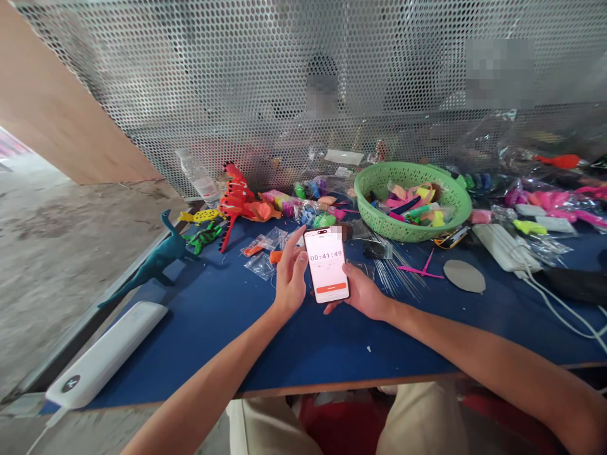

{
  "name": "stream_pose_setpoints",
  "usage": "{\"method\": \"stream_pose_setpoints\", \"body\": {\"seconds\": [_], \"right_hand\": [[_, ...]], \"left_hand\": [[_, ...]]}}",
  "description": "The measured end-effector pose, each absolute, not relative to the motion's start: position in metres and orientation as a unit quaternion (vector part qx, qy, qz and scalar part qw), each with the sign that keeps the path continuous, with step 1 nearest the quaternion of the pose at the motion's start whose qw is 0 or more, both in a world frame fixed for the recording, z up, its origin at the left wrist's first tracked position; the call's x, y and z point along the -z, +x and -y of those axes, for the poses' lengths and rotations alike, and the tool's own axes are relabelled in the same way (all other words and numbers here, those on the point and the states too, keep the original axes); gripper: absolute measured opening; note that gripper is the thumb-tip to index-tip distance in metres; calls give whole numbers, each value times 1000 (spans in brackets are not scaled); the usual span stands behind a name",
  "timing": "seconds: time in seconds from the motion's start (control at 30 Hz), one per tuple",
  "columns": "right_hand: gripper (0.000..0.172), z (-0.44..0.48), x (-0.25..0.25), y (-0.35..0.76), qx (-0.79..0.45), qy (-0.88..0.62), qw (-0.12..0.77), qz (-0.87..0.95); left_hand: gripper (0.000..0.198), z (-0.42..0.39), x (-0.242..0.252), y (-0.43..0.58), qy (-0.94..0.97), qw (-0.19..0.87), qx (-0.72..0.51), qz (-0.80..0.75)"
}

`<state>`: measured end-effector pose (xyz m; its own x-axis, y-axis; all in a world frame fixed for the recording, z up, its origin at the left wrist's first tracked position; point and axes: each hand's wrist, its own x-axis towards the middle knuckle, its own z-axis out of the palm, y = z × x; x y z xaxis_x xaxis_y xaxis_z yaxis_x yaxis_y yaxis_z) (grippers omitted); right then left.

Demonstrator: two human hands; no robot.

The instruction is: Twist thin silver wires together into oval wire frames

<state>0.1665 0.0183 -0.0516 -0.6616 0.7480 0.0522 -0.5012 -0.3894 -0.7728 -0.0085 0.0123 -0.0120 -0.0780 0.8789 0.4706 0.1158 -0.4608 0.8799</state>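
A smartphone (325, 273) with a lit white screen is held over the middle of the blue table. It shows large timer digits and an orange bar near the bottom. My right hand (361, 292) grips its lower right side, thumb at the screen's edge and fingers partly hidden behind. Close by the phone's left edge is my left hand (291, 278), its fingers stretched upward and the thumb apart from them. Whether it touches the phone I cannot tell. Just beyond the left hand lie small clear bags (260, 265) with orange pieces.
A green basket (412, 232) of colourful pieces stands at the back right. Toy dinosaurs, one teal (164, 256) and one red-orange (237, 196), stand left. White power banks (107, 354) with cables lie at both sides. A perforated metal panel (265, 76) rises behind the blue table (294, 354).
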Motion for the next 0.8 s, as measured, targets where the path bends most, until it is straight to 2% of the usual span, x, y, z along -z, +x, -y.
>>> {"method": "stream_pose_setpoints", "body": {"seconds": [0.8], "right_hand": [[53,-19,51,167,-824,-146,381,393]], "left_hand": [[50,-14,14,-9,620,290,-597,-419]]}}
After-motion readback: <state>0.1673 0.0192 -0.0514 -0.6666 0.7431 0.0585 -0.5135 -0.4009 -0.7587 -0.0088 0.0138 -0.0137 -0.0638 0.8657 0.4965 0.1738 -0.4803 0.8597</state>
